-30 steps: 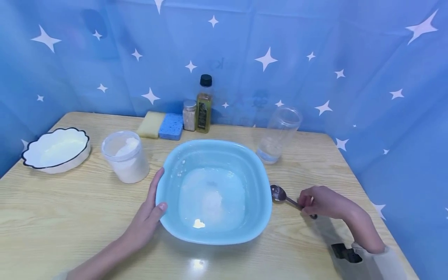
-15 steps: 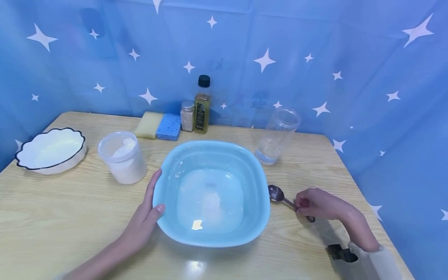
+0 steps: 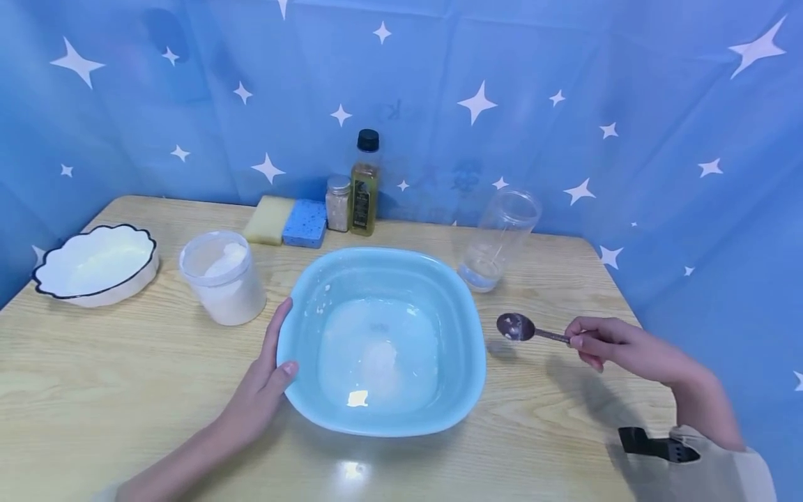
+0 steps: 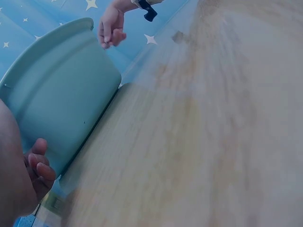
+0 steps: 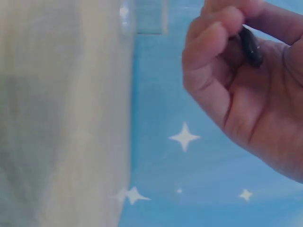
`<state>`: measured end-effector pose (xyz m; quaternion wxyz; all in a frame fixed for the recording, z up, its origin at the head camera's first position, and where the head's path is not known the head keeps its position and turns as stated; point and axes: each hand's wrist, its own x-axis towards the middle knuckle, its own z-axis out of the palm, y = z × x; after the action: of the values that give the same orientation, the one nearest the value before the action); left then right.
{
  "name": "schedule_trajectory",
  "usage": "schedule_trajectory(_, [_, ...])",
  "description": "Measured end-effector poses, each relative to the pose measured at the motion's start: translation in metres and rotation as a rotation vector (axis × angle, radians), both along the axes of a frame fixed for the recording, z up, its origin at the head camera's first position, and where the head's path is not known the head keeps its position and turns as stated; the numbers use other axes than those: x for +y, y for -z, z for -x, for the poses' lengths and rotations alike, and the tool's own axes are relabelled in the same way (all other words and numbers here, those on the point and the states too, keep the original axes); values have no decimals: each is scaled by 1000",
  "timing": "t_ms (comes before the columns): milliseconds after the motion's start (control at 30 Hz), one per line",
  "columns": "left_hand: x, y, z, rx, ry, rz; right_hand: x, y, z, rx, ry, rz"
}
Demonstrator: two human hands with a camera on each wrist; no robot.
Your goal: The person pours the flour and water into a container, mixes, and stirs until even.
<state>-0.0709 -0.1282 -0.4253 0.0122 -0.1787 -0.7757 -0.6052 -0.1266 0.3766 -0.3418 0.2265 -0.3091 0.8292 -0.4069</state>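
Note:
A light blue plastic basin [image 3: 461, 390] stands in the middle of the table, with a whitish patch and shiny wet-looking marks on its bottom. My left hand [image 3: 260, 383] holds the basin's left side, thumb at the rim and fingers against the outer wall. In the left wrist view, the fingers [image 4: 40, 165] curl beside that wall. To the right of the basin, my right hand [image 3: 611, 345] pinches the handle of a dark metal spoon [image 3: 516, 326]. The bowl of the spoon is raised over the table with white residue in it. The right wrist view shows the spoon's handle end [image 5: 251, 47] inside the hand.
A clear jar of white powder [image 3: 235, 296] and a white scalloped dish [image 3: 119, 293] stand left. Behind the basin are a yellow sponge [image 3: 268, 220], a blue sponge [image 3: 305, 223], a small shaker [image 3: 338, 206] and an oil bottle [image 3: 364, 199]. A tall glass [image 3: 495, 244] stands back right.
My right hand has lifted the spoon off the table and moved slightly up and to the right. The left hand stays on the basin.

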Motion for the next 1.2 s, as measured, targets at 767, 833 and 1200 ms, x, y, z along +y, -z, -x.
schedule_trajectory(767, [-1, 0, 2, 24, 3, -4, -85, -55, -11, -28, 26, 185])
schedule_trajectory(833, [-2, -1, 2, 21, 8, -10, -100, -57, -10, 8, 64, 119])
schedule_trajectory(1200, [-1, 3, 1, 3, 25, -47, -187, -58, 16, 265, -23, -165])
